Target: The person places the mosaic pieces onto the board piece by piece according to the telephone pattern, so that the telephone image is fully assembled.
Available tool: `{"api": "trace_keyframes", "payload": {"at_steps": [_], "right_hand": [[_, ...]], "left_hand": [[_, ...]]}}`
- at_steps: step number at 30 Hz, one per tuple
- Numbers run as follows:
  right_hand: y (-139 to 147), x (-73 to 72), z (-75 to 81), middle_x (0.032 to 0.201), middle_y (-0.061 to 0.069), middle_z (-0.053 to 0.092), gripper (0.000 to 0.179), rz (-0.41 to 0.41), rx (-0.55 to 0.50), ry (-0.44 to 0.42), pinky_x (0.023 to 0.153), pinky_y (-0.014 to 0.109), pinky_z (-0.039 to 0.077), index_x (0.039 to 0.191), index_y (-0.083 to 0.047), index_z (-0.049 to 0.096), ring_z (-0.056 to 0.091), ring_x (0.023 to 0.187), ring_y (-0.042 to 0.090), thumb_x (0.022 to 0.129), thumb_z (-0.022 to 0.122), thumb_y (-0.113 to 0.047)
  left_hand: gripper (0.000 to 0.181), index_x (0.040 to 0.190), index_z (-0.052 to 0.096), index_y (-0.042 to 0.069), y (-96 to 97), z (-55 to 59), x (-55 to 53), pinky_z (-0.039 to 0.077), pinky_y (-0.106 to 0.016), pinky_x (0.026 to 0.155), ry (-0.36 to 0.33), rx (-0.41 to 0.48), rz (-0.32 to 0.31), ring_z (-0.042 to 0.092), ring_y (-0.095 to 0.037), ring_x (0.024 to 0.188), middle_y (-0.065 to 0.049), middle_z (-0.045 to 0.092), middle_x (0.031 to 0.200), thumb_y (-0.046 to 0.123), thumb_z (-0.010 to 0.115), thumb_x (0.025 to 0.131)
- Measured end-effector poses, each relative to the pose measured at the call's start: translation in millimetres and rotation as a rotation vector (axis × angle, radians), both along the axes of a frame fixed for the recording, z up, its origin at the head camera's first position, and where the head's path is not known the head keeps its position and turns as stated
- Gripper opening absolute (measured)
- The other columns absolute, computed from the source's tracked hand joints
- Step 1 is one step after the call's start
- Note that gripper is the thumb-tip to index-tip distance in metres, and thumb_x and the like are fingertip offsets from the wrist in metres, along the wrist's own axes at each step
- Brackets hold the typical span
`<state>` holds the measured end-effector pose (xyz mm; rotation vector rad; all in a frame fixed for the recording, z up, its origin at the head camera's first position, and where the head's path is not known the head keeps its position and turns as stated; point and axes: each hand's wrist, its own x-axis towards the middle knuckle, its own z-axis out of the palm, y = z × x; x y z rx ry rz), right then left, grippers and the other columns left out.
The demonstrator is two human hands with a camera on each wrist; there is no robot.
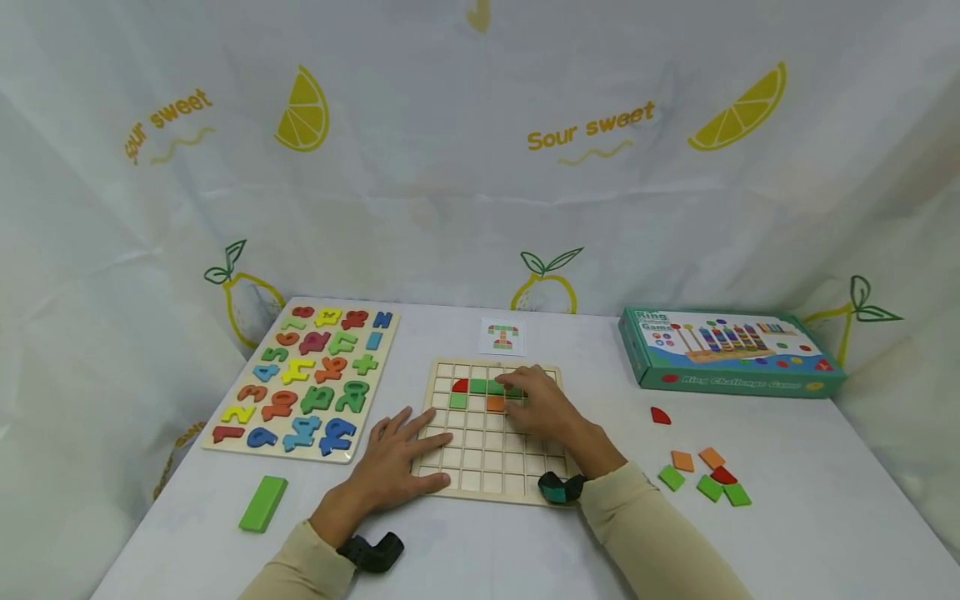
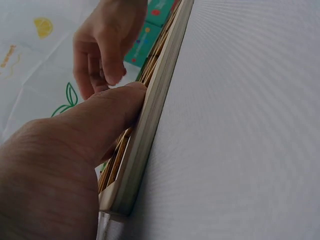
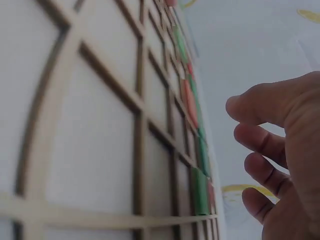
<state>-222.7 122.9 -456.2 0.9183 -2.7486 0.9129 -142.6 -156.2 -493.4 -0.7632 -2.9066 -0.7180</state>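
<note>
A wooden grid board [image 1: 480,483] lies on the white table, with small tiles set in its upper rows. A red quarter-round tile [image 1: 460,386], a row of green tiles [image 1: 477,386], a lower green square [image 1: 457,401] and an orange square [image 1: 495,403] show there. My left hand [image 1: 397,458] rests spread on the board's left side, its thumb [image 2: 115,107] at the near edge. Above the upper rows is my right hand [image 1: 543,408], hiding some squares. In the right wrist view its relaxed, bent fingers [image 3: 260,165] hold nothing and stand off the board.
A picture card [image 1: 502,337] lies behind the board. On the left are a number puzzle [image 1: 300,383] and a green block [image 1: 263,504]. To the right, several loose tiles [image 1: 709,487] and a red quarter-round [image 1: 660,415] lie before a Ring Challenge Game box [image 1: 735,383].
</note>
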Motion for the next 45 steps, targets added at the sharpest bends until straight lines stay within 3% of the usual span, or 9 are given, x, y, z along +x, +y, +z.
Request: {"api": "trace_keyframes", "payload": {"at_steps": [5, 12, 17, 20, 27, 35, 42, 45], "right_hand": [[25, 13.2, 22.4, 0.107, 0.01, 0.063, 0.04, -0.035, -0.114, 0.1, 0.08, 0.047, 0.046, 0.12, -0.002, 0.066, 0.052, 0.1, 0.027, 0.082, 0.076, -0.004], [65, 36.6, 56.3, 0.111, 0.009, 0.061, 0.041, -0.128, -0.142, 0.202, 0.084, 0.05, 0.046, 0.119, -0.005, 0.066, 0.049, 0.106, 0.028, 0.08, 0.077, -0.004], [97, 54.0, 67.5, 0.111, 0.009, 0.061, 0.045, -0.164, -0.146, 0.312, 0.08, 0.043, 0.044, 0.117, -0.003, 0.067, 0.05, 0.106, 0.028, 0.074, 0.08, 0.002], [116, 63.4, 70.1, 0.113, 0.01, 0.06, 0.047, -0.202, -0.136, 0.322, 0.08, 0.044, 0.043, 0.117, -0.003, 0.067, 0.05, 0.108, 0.029, 0.072, 0.081, 0.003], [158, 80.9, 56.9, 0.12, 0.016, 0.055, 0.048, -0.31, -0.123, 0.179, 0.081, 0.068, 0.037, 0.121, -0.005, 0.064, 0.041, 0.116, 0.039, 0.076, 0.08, -0.003], [202, 87.8, 25.3, 0.125, 0.023, 0.049, 0.046, -0.408, -0.035, -0.033, 0.08, 0.07, 0.034, 0.125, -0.003, 0.061, 0.034, 0.117, 0.047, 0.083, 0.075, -0.015], [221, 84.9, 6.1, 0.127, 0.024, 0.046, 0.047, -0.38, 0.01, -0.231, 0.081, 0.068, 0.035, 0.126, -0.003, 0.061, 0.031, 0.115, 0.047, 0.086, 0.073, -0.023], [226, 83.8, -2.6, 0.126, 0.025, 0.046, 0.043, -0.352, 0.036, -0.271, 0.08, 0.069, 0.036, 0.121, -0.004, 0.065, 0.032, 0.113, 0.046, 0.083, 0.076, -0.021]], "left_hand": [[0.062, 0.134, 0.06, 0.029, 0.5, 1.9, 0.9, 0.014, -0.061, 0.105, -0.006, -0.001, -0.001, 0.02, -0.038, 0.141, -0.003, 0.034, 0.153, 0.063, 0.062, 0.082], [0.061, 0.133, 0.061, 0.028, 0.8, 5.3, 2.6, 0.014, -0.062, 0.105, -0.007, 0.006, 0.009, 0.021, -0.038, 0.14, -0.004, 0.035, 0.152, 0.06, 0.065, 0.081], [0.061, 0.134, 0.061, 0.028, 1.6, 3.7, 2.5, 0.013, -0.061, 0.105, -0.022, -0.001, 0.01, 0.02, -0.037, 0.141, -0.003, 0.035, 0.153, 0.06, 0.065, 0.082], [0.061, 0.134, 0.061, 0.028, 1.7, 3.3, 2.5, 0.013, -0.061, 0.105, -0.021, -0.004, 0.013, 0.02, -0.037, 0.141, -0.003, 0.035, 0.153, 0.061, 0.064, 0.082], [0.062, 0.133, 0.061, 0.028, 1.9, 3.9, 2.9, 0.013, -0.061, 0.106, -0.018, 0.003, 0.016, 0.02, -0.037, 0.141, -0.003, 0.035, 0.153, 0.061, 0.064, 0.081], [0.061, 0.133, 0.061, 0.029, 2.1, 3.5, 2.8, 0.013, -0.061, 0.106, -0.02, 0.009, 0.016, 0.019, -0.037, 0.141, -0.002, 0.035, 0.153, 0.061, 0.064, 0.082], [0.061, 0.134, 0.061, 0.03, 2.0, 2.7, 2.6, 0.012, -0.06, 0.106, -0.023, 0.006, 0.018, 0.019, -0.036, 0.141, -0.001, 0.034, 0.153, 0.062, 0.063, 0.082], [0.061, 0.134, 0.061, 0.029, 2.2, 3.8, 2.6, 0.013, -0.061, 0.106, -0.02, 0.01, 0.015, 0.019, -0.037, 0.141, -0.002, 0.034, 0.153, 0.062, 0.064, 0.082]]}}
